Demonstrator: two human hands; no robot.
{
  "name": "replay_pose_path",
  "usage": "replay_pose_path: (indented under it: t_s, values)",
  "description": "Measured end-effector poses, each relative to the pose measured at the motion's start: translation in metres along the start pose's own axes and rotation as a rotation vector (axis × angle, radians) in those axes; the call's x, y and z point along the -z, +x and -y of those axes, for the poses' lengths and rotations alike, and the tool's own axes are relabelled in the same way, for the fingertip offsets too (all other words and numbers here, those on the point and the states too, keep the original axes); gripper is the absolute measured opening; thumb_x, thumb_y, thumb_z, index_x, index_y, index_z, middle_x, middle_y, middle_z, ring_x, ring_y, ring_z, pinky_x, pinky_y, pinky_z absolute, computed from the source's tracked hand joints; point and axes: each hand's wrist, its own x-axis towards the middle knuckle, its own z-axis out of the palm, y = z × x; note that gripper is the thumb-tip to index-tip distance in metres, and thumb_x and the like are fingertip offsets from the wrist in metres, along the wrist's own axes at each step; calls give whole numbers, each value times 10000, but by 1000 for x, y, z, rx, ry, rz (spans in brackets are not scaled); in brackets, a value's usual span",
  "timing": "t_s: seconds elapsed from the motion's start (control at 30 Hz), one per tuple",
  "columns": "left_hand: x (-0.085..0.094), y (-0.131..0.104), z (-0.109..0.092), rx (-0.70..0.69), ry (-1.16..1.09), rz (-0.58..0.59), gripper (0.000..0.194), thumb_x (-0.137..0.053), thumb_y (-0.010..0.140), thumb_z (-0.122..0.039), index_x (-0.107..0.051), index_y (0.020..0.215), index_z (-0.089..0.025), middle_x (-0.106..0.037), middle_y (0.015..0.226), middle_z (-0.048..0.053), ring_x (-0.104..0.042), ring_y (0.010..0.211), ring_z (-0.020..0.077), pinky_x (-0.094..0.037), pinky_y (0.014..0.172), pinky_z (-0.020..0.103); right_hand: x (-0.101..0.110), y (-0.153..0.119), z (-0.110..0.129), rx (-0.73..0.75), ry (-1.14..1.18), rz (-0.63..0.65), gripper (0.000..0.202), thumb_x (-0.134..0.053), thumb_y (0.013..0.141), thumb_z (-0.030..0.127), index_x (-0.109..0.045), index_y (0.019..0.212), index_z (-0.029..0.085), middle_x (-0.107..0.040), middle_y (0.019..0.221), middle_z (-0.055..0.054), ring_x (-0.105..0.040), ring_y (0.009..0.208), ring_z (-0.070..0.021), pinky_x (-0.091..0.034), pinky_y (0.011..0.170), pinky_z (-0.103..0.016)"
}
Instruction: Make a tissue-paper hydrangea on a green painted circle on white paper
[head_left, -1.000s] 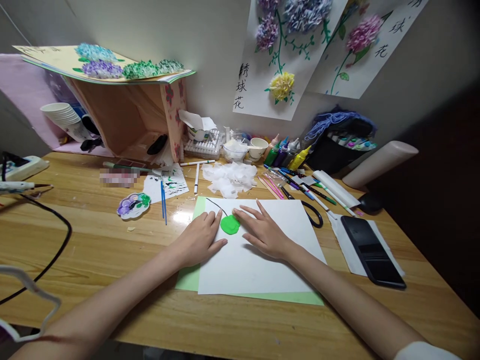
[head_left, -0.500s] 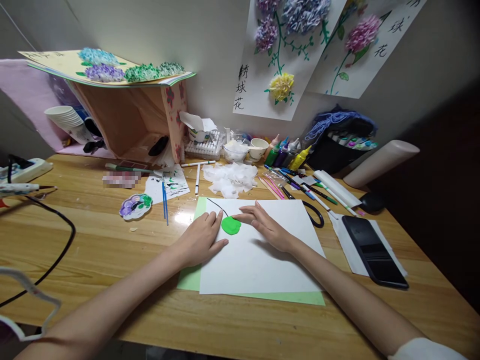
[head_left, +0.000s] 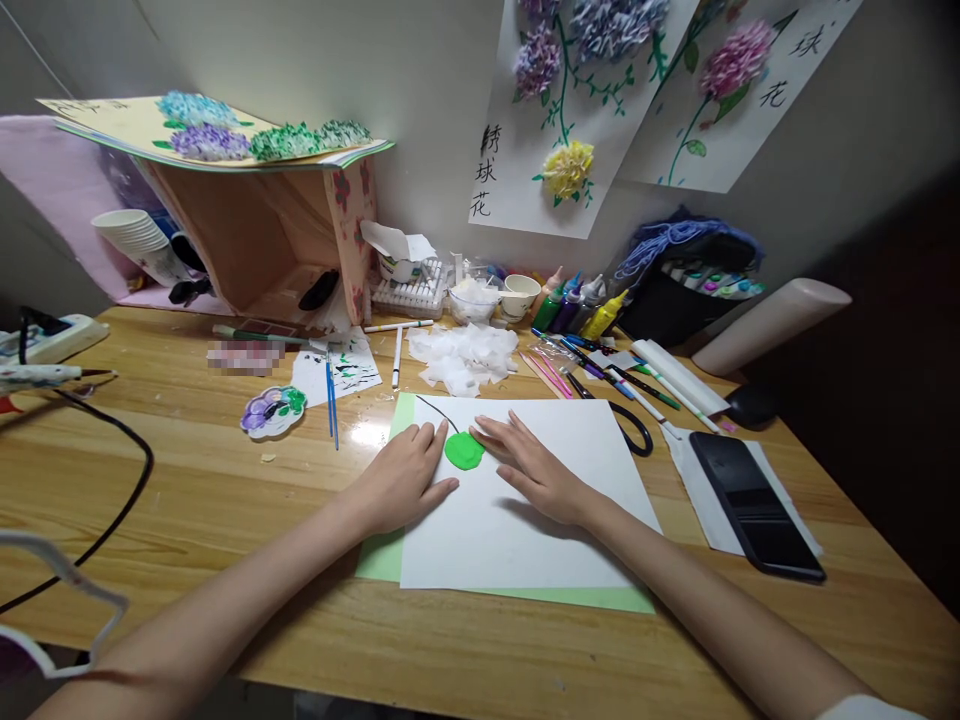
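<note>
A flattened bright green piece that looks like modelling clay [head_left: 464,451] lies on a white sheet of paper [head_left: 517,550]. From its top a thin dark curved line [head_left: 436,408] runs to the sheet's upper left; whether it is drawn or laid on, I cannot tell. My left hand [head_left: 409,475] rests on the paper left of the clay, thumb apart and fingers slightly bent, holding nothing. On the other side, my right hand [head_left: 538,465] has its fingers spread, the fingertips at the clay's right edge. Light green paper [head_left: 382,560] shows beneath the white sheet.
Black-handled scissors [head_left: 630,428] and a phone [head_left: 757,508] lie to the right. Behind the sheet are crumpled tissue [head_left: 463,355], several paint bottles [head_left: 577,308] and pens. A paint palette [head_left: 273,412] and blue brushes [head_left: 331,405] are at the left, with a black cable [head_left: 142,475] beyond.
My right hand's fingers have spread and shifted slightly, the thumb moving further from the other fingers. The left hand stays in place, and the whole view has shifted slightly.
</note>
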Motion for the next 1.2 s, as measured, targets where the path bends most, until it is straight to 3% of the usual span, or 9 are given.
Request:
replay_pose_path:
  t_s: [0.1,0.33,0.57,0.83,0.93,1.07,1.2]
  values:
    - [-1,-1,1,-3,-1,-10,622,-352,896,-469,-311,1368,-68,-515,1096,156,-477,959,268,-399,825,394,-4,-1,2,-20,-95,-4,618,-314,939,431,-69,1458,201,-257,1498,-111,-191,1397,-213,-108,1143,-522]
    - [-1,0,0,-5,19,-4,627,-357,895,-468,-307,1368,-59,-517,1086,151,-475,954,264,-402,823,389,-13,-1,9,78,-274,144,853,-369,875,565,71,1450,113,-42,1525,-153,-12,1415,-264,-116,1137,-522]
    - [-1,0,0,2,3,1,614,-350,897,-464,-321,1365,-68,-517,1100,157,-473,960,259,-396,836,389,-6,1,7,107,-319,133,597,-343,928,455,-121,1449,266,-300,1474,-60,-196,1392,-261,-127,1097,-608]
    - [-1,-1,0,0,8,-6,611,-341,898,-467,-330,1358,-65,-517,1100,162,-480,957,264,-398,838,392,-6,1,6,181,-357,76,542,-396,916,426,-250,1420,292,-314,1471,-40,-155,1401,-273,-123,1097,-607]
    - [-2,-1,0,-3,33,2,621,-326,902,-473,-314,1365,-59,-512,1101,159,-473,962,261,-394,849,388,-6,0,4,165,-380,47,526,-393,921,400,-274,1416,268,-264,1490,-54,-170,1397,-281,-142,1091,-608]
    - [-4,-3,0,-10,32,-6,624,-299,914,-468,-256,1404,-85,-501,1093,143,-466,947,251,-398,846,390,-6,-2,4,135,-401,2,479,-373,934,354,-315,1400,260,-341,1460,-48,-201,1391,-266,-139,1094,-605]
    - [-4,-5,0,-12,-42,-18,605,-340,909,-447,-252,1420,-136,-501,1066,133,-467,929,247,-409,840,413,-7,-3,4,111,-409,-38,485,-371,932,344,-313,1403,240,-296,1481,-61,-214,1387,-265,-143,1102,-591]
